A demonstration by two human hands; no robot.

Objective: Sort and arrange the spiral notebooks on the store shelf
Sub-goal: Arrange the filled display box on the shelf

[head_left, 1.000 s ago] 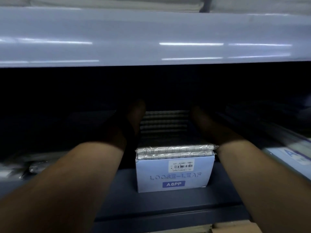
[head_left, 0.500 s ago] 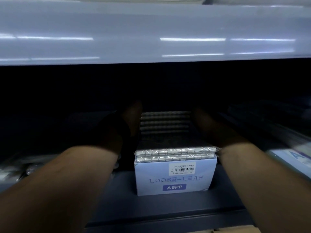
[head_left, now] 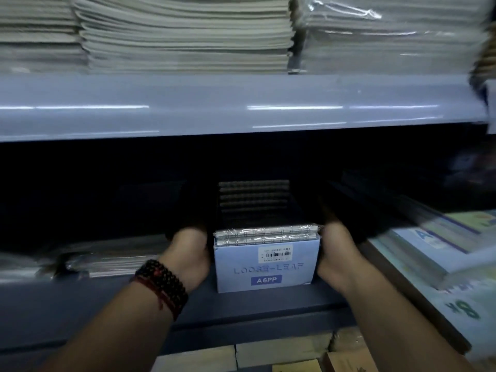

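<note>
Spiral notebooks (head_left: 265, 234) with silver wire bindings, sealed in clear plastic, stand packed in a pale blue cardboard box (head_left: 268, 269) printed LOOSE-LEAF and A6PP. The box sits on the dark grey lower shelf (head_left: 255, 304), near its front edge. More wire spirals (head_left: 253, 197) show in the gloom right behind it.

The person's left hand (head_left: 188, 253) lies against the left side of the box and the right hand (head_left: 339, 253) against the right side, so the box is between the two palms. Both sets of fingers run back into the shadow under the shelf above. I cannot tell whether they are straight or curled, or whether they grip anything back there.

A dark beaded bracelet with a red cord (head_left: 161, 285) circles the left wrist. Left of the box, flat plastic-wrapped notebooks (head_left: 107, 261) lie on the same shelf. To the right, a stack of pale pads (head_left: 434, 245) with blue and green lettering slopes toward the front. The glossy grey upper shelf (head_left: 241, 108) carries thick stacks of off-white paper books (head_left: 185, 36). Below the lower shelf, tan cardboard boxes (head_left: 281, 350) peep out.
</note>
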